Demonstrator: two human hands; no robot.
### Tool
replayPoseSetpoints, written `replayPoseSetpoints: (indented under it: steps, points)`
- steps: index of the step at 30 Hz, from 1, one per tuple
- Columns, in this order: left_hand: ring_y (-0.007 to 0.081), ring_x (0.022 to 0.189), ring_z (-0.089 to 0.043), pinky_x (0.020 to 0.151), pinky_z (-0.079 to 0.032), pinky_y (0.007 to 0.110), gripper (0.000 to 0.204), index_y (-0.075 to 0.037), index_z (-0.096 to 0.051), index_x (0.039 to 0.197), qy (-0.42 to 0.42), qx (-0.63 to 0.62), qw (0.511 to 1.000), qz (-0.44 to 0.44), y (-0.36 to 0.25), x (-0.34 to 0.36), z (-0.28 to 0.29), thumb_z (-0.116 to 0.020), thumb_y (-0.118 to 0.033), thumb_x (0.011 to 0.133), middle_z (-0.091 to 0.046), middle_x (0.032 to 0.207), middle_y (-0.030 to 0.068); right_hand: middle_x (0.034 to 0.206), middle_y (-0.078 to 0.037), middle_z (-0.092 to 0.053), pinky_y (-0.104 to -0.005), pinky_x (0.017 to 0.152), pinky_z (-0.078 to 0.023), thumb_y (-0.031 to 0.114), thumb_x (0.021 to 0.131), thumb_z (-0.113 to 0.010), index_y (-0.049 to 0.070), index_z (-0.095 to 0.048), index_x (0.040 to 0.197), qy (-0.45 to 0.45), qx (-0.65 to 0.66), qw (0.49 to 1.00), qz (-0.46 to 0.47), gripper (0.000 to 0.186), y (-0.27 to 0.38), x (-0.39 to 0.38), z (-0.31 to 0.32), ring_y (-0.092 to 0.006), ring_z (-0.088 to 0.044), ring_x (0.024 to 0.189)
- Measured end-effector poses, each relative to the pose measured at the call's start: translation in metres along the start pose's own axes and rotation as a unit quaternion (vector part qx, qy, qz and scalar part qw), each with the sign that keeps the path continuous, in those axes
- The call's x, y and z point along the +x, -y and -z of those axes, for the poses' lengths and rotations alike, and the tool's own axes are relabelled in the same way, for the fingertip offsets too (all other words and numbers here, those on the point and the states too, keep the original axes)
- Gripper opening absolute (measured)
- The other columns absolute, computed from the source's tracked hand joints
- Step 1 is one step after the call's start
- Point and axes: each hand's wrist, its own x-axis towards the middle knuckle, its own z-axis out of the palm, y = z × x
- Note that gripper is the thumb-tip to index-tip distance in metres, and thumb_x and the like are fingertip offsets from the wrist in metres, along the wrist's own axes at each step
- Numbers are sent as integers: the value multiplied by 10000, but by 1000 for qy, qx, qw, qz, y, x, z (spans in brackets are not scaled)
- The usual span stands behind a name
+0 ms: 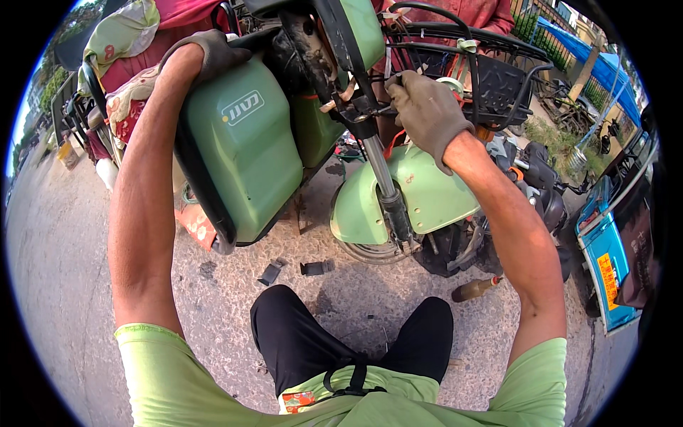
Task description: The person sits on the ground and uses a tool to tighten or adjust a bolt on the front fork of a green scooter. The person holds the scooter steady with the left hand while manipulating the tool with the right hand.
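My left hand, in a grey-brown work glove, is closed over the top edge of a light green body panel with black trim. The panel stands tilted beside the front end of a green electric scooter. My right hand, gloved alike, is closed at the upper end of the fork, beside the steering column. What its fingers hold is hidden. Below it sits the green front mudguard, over a partly visible wheel. A black wire basket is just beyond my right hand.
Two black plastic pieces and a brown bottle lie on the concrete near my knees. A person in a red shirt is behind the basket. A blue vehicle stands at the right, a cloth-covered seat at the left.
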Motion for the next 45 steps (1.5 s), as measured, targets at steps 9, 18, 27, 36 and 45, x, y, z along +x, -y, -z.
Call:
replayPoseSetpoints:
  steps: [9, 18, 27, 36, 45]
  points:
    - [318, 1036, -718, 953, -522, 414, 657, 8, -686, 1234, 11, -4, 1000, -4, -7, 4, -4, -594, -543, 886, -722, 1115, 227, 917, -209, -699, -478, 770, -537, 213, 993, -539, 5, -685, 986, 70, -306, 940, 132, 254, 3, 18, 2, -365, -693, 878]
    - [328, 1030, -718, 952, -521, 424, 667, 5, -688, 1230, 1, 9, 1000, -22, -7, 12, -10, -599, -545, 863, -723, 1103, 233, 949, -225, -688, -501, 818, -527, 241, 1014, -505, 4, -682, 1007, 123, -318, 933, 114, 296, -3, 32, -3, -424, -667, 909]
    - [320, 1021, -720, 938, -528, 415, 675, 5, -698, 1210, 3, 18, 1000, -19, 0, 4, -1, -598, -557, 850, -728, 1092, 224, 1004, -156, -747, -383, 745, -603, 146, 882, -643, 21, -767, 1040, 127, -366, 915, 113, 236, 21, 40, 0, -320, -746, 897]
    - [334, 972, -728, 889, -543, 432, 640, 7, -735, 1113, -29, 7, 999, -13, 8, 10, -6, -607, -579, 890, -734, 1000, 233, 894, -179, -710, -438, 775, -582, 213, 884, -623, 20, -725, 909, 154, -394, 892, 159, 220, 7, 47, -4, -354, -714, 865]
    - [307, 1013, -723, 936, -530, 401, 663, -1, -693, 1227, -1, 3, 1000, 2, 1, 7, -3, -591, -544, 861, -731, 1086, 213, 968, -199, -740, -423, 825, -564, 329, 983, -499, 24, -742, 1059, 79, -66, 992, -69, 396, 18, 43, 1, -343, -731, 884]
